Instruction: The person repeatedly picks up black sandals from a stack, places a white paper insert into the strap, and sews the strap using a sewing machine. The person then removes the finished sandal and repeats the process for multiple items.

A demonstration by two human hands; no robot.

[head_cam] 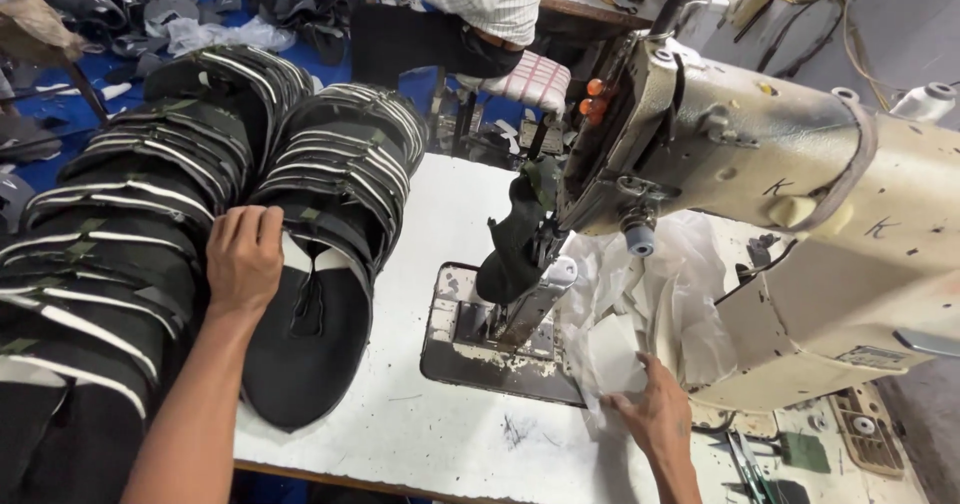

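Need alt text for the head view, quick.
A person's left hand rests on stacked black shoe uppers on a white table, while the right hand touches white plastic beside a sewing machine.

Even, bright light w/ soft shadows on the white table; wide-angle bend at edges; sewing machine sharp, background slightly soft

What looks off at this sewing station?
One black shoe upper hangs draped on the sewing machine's post, unattended: the left hand rests on the stacked black uppers with white stripes, and the right hand is in crumpled clear plastic under the worn beige machine arm. Nothing spilled.
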